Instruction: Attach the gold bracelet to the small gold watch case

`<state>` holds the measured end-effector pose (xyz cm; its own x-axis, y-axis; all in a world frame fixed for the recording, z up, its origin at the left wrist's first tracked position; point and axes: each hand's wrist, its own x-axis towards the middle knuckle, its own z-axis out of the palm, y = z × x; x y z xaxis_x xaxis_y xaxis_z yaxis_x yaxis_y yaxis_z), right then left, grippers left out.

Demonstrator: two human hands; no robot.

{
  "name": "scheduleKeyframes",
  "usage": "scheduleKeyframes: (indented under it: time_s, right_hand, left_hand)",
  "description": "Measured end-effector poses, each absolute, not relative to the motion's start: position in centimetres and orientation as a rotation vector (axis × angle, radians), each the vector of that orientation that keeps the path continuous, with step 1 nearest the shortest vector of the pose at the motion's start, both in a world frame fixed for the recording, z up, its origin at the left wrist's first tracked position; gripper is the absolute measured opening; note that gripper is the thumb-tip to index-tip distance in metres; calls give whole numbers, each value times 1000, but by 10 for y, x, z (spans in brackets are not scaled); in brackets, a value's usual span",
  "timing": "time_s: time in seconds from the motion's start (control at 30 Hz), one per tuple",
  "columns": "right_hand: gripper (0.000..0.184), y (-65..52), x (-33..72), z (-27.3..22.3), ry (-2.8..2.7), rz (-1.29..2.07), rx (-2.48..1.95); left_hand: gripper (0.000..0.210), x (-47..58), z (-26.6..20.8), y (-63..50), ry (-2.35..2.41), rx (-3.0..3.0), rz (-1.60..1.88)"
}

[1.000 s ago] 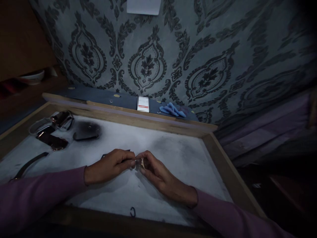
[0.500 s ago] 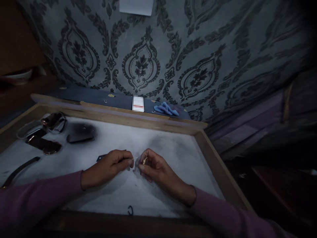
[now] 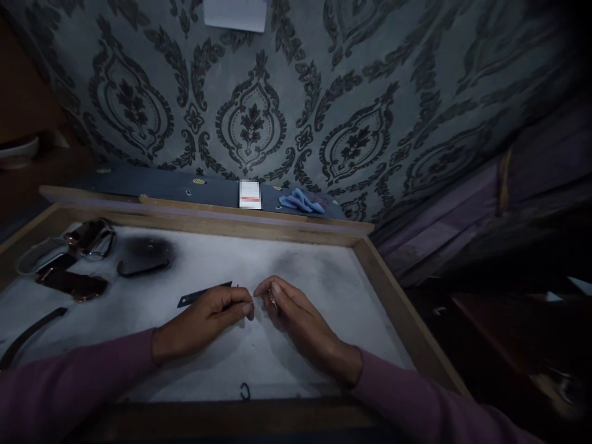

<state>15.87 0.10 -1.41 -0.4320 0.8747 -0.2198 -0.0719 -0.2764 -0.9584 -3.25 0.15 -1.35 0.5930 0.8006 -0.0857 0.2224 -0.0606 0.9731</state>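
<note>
- The right hand [image 3: 308,324] curls around a small, shiny, gold-coloured object [image 3: 272,300], holding it just above the surface; the fingers hide most of its shape.
- The left hand [image 3: 210,317] is just beside it, a narrow gap between the two, its fingers bent inward and the thumb near the forefinger; I cannot tell whether they pinch anything.
- A piece this small probably slips easily, so a light, steady hold between thumb and fingertips should serve better than a hard squeeze.
- Working low over the white, wood-framed surface [image 3: 217,246] seems wise: a dropped part would show against the pale ground, and the raised frame could stop it rolling away.
- Turning the gold-coloured object outward, clear of the thumb, would likely give a better view in this dim light.
- Take care with the flat, dark strip with a hole near one end [image 3: 197,297], just behind the left hand; it may be a blade, so the knuckles are best kept off it.
- The tiny, black, C-shaped ring [image 3: 245,391] near the front edge looks easy to sweep off with a sleeve; forearms are better held slightly raised.
</note>
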Motion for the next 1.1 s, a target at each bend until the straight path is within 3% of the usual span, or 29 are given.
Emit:
scheduleKeyframes:
  time_s: [0.2,0.6,1.1]
  right_hand:
    - [43,1,139,-25,-1087,1721,-1129]
    - [53,4,129,-24,-1169,1535,-1158]
    - [53,7,130,-22,-1250,1499,-1130]
  left_hand:
    - [25,-31,-11,-1,841,1546,602]
    - [26,-24,-6,-7,792,1470,688]
    - [24,-20,-3,-9,804,1444,692]
